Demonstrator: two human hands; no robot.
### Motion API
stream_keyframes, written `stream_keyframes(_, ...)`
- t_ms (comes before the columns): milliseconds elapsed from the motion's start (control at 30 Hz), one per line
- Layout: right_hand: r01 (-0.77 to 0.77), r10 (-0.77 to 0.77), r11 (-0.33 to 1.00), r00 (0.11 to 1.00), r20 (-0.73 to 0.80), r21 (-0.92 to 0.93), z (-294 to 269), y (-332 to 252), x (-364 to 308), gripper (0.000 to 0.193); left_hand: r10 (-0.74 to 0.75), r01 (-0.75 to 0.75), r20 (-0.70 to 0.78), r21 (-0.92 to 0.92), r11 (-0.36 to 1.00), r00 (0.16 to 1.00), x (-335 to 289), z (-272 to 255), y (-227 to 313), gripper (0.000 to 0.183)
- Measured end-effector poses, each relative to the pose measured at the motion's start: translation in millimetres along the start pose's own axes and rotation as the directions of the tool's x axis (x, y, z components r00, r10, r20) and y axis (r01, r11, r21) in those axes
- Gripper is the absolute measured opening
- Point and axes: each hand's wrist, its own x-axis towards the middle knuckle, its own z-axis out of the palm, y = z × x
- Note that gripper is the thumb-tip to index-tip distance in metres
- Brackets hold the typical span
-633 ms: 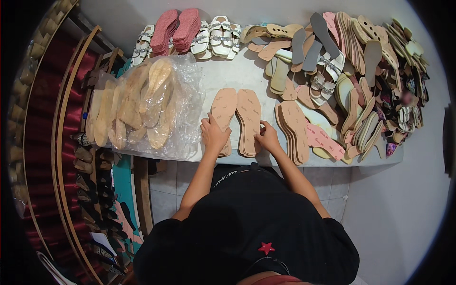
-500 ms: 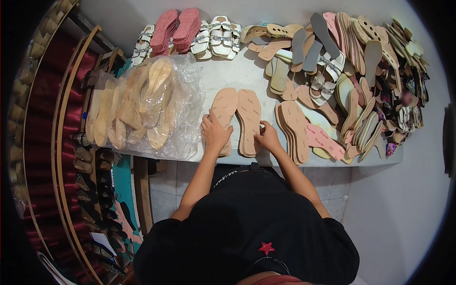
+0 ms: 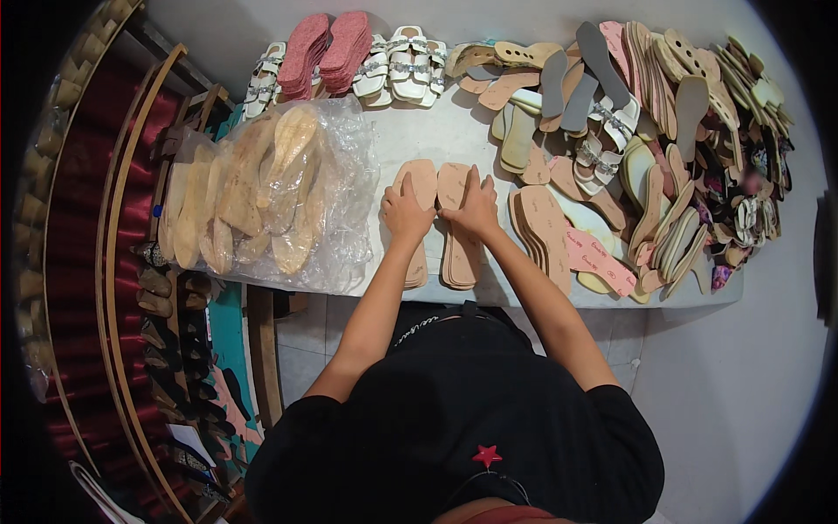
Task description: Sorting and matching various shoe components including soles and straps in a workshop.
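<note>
Two stacks of tan, sole-shaped insoles lie side by side in front of me at the table's near edge. Over the left insole stack (image 3: 420, 175) sits my left hand (image 3: 407, 214), its index finger along the top, the thumb at the inner edge and the other fingers at the outer edge. My right hand (image 3: 472, 210) spans the right insole stack (image 3: 460, 262) the same way, with the thumb on its inner edge. Both hands grip their stacks across the width. The palms hide the middle of each stack.
A clear plastic bag of wooden shoe lasts (image 3: 292, 188) lies left. Behind stand pink sole stacks (image 3: 344, 52) and white sandals (image 3: 408, 65). Right of my hands is another tan insole stack (image 3: 543, 231), then a heap of soles (image 3: 655, 183). A wooden rack (image 3: 179, 323) holds shoes at far left.
Both hands have moved farther up the stacks, from their sides to over their tops. The two stacks now stand straighter and slightly apart at the top.
</note>
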Motion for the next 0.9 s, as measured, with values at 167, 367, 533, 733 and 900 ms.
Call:
stream_keyframes(167, -0.072, 0.074, 0.988, 0.997, 0.009, -0.139, 8, -14, -2, 0.112, -0.024, 0.023, 0.033, 0.036, 0.999, 0.999, -4, -8, 5, 0.092)
stream_keyframes(367, -0.172, 0.179, 0.953, 0.984, 0.004, -0.248, 13, -28, -3, 0.109, 0.001, 0.0, -0.015, 0.042, 0.999, 1.0, -6, -5, 3, 0.096)
stream_keyframes(533, -0.186, 0.183, 0.938, 0.982, -0.037, -0.293, 15, -27, -5, 0.105, 0.025, -0.025, -0.001, 0.081, 0.996, 1.0, -8, -4, 5, 0.095)
stream_keyframes(733, -0.154, 0.153, 0.943, 0.988, -0.026, -0.296, 14, -25, -6, 0.105, 0.079, -0.071, -0.047, 0.147, 0.987, 0.996, -10, 5, 1, 0.09)
stream_keyframes(900, -0.176, 0.168, 0.942, 0.984, -0.052, -0.285, 15, -19, -5, 0.105, 0.073, -0.066, -0.046, 0.141, 0.988, 0.996, -9, 5, -1, 0.086)
